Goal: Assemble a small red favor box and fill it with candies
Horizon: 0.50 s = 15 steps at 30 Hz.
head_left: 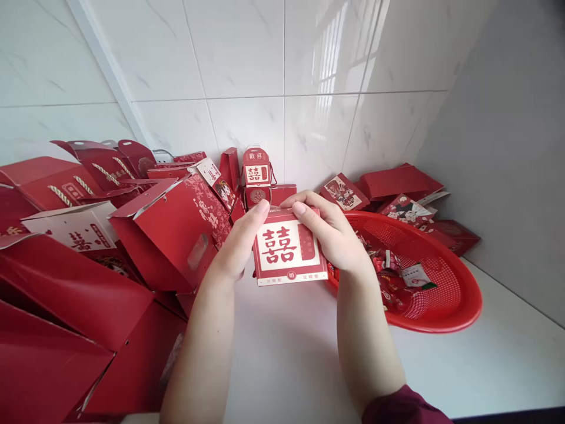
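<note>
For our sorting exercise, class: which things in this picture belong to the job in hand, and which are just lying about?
In the job:
- left hand and right hand
- red-and-white box, held by both

Apparently lying about:
- larger red boxes, at left
- small red box near the wall
- red basket of wrapped packets, though possibly in use

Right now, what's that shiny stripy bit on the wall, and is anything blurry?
In the head view, glare, probably window light, streaks the wall tiles; also in the head view, the held box has crisp big characters but softer tiny print.
</note>
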Each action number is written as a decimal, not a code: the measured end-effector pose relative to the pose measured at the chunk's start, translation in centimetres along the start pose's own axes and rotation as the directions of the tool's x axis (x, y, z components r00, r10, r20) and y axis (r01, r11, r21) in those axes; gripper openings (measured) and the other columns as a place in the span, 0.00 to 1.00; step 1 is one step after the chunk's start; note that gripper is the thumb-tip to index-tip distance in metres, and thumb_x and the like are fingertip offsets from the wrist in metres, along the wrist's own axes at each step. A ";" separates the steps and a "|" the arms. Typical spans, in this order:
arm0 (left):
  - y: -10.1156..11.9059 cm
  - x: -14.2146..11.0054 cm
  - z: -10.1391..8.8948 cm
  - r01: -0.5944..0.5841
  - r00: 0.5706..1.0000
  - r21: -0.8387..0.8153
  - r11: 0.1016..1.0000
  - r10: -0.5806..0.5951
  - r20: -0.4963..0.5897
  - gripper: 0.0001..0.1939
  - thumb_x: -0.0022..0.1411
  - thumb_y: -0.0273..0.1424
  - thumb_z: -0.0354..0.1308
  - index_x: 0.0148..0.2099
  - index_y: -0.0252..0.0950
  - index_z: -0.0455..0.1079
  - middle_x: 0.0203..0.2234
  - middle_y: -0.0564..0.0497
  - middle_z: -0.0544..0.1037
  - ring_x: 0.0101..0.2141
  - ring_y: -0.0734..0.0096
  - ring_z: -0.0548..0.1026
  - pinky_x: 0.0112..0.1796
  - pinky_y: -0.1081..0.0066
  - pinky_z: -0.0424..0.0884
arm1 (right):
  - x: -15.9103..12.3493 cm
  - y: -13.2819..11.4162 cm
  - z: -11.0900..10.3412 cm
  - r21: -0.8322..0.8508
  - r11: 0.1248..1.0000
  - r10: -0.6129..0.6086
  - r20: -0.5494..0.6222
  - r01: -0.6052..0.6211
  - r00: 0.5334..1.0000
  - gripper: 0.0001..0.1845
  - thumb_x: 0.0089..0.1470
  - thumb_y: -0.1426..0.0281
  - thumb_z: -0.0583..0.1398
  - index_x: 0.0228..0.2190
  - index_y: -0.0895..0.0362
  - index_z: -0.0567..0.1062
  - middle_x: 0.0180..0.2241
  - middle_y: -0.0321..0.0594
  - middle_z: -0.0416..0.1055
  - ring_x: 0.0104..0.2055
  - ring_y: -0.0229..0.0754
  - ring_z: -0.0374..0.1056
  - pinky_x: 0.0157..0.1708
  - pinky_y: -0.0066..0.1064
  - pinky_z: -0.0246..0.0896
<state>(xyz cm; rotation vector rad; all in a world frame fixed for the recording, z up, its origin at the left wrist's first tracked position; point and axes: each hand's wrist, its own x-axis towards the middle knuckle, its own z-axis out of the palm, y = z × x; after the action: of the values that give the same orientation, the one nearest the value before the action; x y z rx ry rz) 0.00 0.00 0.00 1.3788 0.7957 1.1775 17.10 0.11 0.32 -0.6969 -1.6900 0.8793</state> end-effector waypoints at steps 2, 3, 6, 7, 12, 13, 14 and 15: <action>0.1 -0.3 -0.2 -0.006 1.000 0.015 1.000 0.005 0.024 0.27 0.62 0.53 0.51 0.51 0.37 0.70 0.36 0.45 0.79 0.39 0.56 0.79 0.35 0.64 0.75 | 0.1 0.1 0.0 0.046 0.999 0.003 0.003 -0.003 1.000 0.16 0.61 0.54 0.55 0.34 0.54 0.70 0.32 0.35 0.71 0.33 0.38 0.67 0.32 0.28 0.62; 0.1 -0.4 -0.2 -0.012 1.000 0.025 1.000 0.011 0.026 0.27 0.62 0.53 0.52 0.52 0.38 0.69 0.38 0.46 0.79 0.40 0.57 0.78 0.37 0.64 0.75 | 0.1 0.1 0.0 0.061 0.998 0.000 -0.003 0.000 1.000 0.16 0.61 0.55 0.55 0.33 0.54 0.70 0.32 0.35 0.70 0.33 0.38 0.66 0.32 0.28 0.62; 0.2 -0.5 -0.4 -0.027 1.000 0.061 0.998 0.026 0.006 0.26 0.60 0.52 0.55 0.53 0.40 0.67 0.40 0.47 0.78 0.43 0.58 0.77 0.40 0.65 0.74 | 0.1 0.1 0.1 0.076 0.997 -0.011 -0.030 0.013 0.999 0.16 0.61 0.55 0.56 0.33 0.55 0.70 0.31 0.36 0.71 0.33 0.38 0.66 0.32 0.28 0.62; 0.2 -0.5 -0.4 -0.024 1.000 0.064 0.998 0.024 0.000 0.26 0.60 0.52 0.56 0.52 0.39 0.67 0.40 0.47 0.78 0.42 0.58 0.78 0.39 0.65 0.74 | 0.1 0.1 0.2 0.079 0.997 -0.006 -0.031 0.008 1.000 0.17 0.61 0.54 0.55 0.33 0.55 0.70 0.32 0.36 0.71 0.33 0.38 0.66 0.32 0.28 0.62; 0.0 -0.4 -0.4 0.061 0.998 -0.041 0.997 -0.060 0.027 0.24 0.62 0.52 0.53 0.45 0.36 0.68 0.34 0.46 0.79 0.36 0.57 0.79 0.34 0.64 0.74 | 0.3 0.6 0.7 0.039 0.998 0.043 -0.019 -0.043 0.999 0.21 0.61 0.51 0.54 0.29 0.55 0.68 0.30 0.36 0.70 0.32 0.39 0.66 0.30 0.29 0.61; 0.0 -0.4 -0.5 0.077 0.997 -0.056 0.995 -0.076 0.026 0.23 0.62 0.52 0.53 0.45 0.36 0.68 0.34 0.46 0.78 0.35 0.57 0.79 0.34 0.63 0.74 | 0.3 0.7 0.8 0.012 0.999 0.040 -0.026 -0.039 0.999 0.22 0.61 0.50 0.53 0.28 0.55 0.68 0.29 0.36 0.69 0.31 0.38 0.65 0.30 0.29 0.60; -0.1 -0.3 -0.5 0.086 0.996 -0.064 0.994 -0.085 0.018 0.23 0.62 0.51 0.53 0.45 0.36 0.68 0.33 0.46 0.78 0.34 0.58 0.79 0.34 0.63 0.74 | 0.4 0.7 0.8 -0.014 0.999 0.033 -0.034 -0.034 0.999 0.23 0.61 0.50 0.53 0.27 0.55 0.68 0.27 0.35 0.68 0.30 0.38 0.65 0.29 0.28 0.59; -0.1 -0.3 -0.6 0.092 0.996 -0.064 0.994 -0.091 0.004 0.23 0.61 0.51 0.54 0.45 0.36 0.68 0.33 0.46 0.78 0.34 0.58 0.79 0.34 0.63 0.74 | 0.4 0.7 0.9 -0.036 0.999 0.026 -0.040 -0.027 0.999 0.23 0.61 0.50 0.53 0.27 0.55 0.67 0.26 0.35 0.67 0.29 0.37 0.64 0.28 0.28 0.58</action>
<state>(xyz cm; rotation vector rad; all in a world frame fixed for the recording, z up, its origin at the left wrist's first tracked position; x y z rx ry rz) -0.60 -0.07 -0.21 1.2770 0.8052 1.1216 16.17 0.67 -0.23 -0.7583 -1.6683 0.8498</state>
